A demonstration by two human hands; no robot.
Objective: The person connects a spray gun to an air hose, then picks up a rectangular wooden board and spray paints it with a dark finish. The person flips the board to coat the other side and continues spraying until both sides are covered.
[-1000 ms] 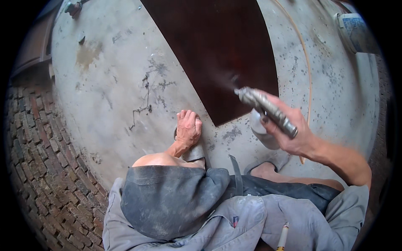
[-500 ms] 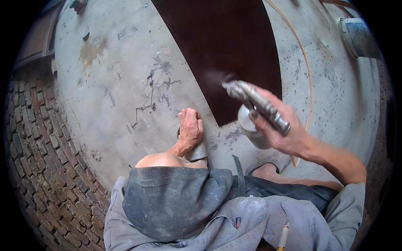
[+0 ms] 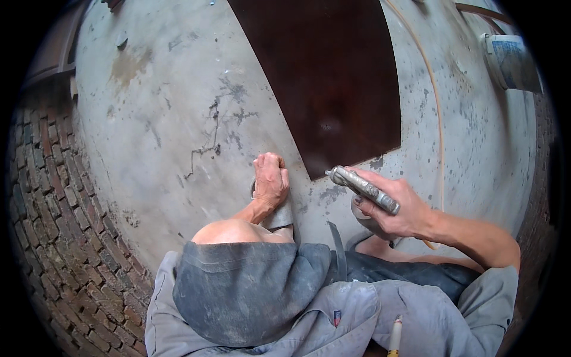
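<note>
My right hand [image 3: 401,208] is wrapped round a metal spray gun [image 3: 366,190] with a pale cup [image 3: 367,219] hanging under it. The gun's nozzle points left, just off the near corner of a flat dark red-brown panel [image 3: 333,77] lying on the concrete floor. A small glossy patch shows on the panel's near part. My left hand [image 3: 271,179] is closed, its fingers bent down in front of my grey shoe [image 3: 279,217]. What is under those fingers is hidden.
A thin orange hose [image 3: 436,95] runs along the panel's right side toward my right wrist. A whitish bucket [image 3: 513,62] lies tipped at the far right. Brick paving [image 3: 71,238] borders the concrete on the left. My bent knee [image 3: 244,291] takes up the lower middle.
My right hand has drawn the spray gun back toward me, off the panel and past its near edge. The pale mist at the nozzle is gone. My left hand stays put.
</note>
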